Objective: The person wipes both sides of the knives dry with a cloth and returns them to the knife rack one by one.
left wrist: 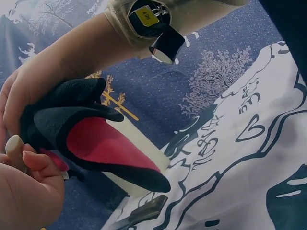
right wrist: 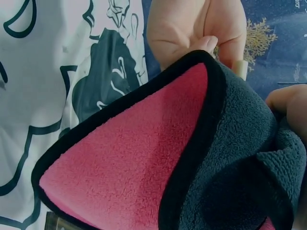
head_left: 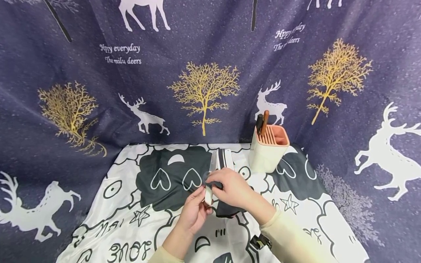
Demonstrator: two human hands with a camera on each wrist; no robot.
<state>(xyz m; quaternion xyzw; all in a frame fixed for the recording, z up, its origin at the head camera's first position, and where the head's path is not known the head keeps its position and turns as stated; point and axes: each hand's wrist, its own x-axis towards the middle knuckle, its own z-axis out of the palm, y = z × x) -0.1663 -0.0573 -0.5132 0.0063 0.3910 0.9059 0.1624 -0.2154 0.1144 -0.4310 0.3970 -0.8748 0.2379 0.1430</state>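
Note:
My left hand grips a slim cream-coloured thing, whose rounded end sticks out between the fingers in the left wrist view. What kind of thing it is cannot be told, as the rest is hidden. Just above, my right hand holds a folded dark grey cleaning cloth against it. Black edging borders the cloth, and its pink underside faces the right wrist camera. One flap of the cloth hangs loose below the right hand.
At the back right stands a cream knife block with an orange slotted top, with a black handle and a brown handle upright in it. Behind the hands lies a white, black-striped item. A patterned cloth covers the table.

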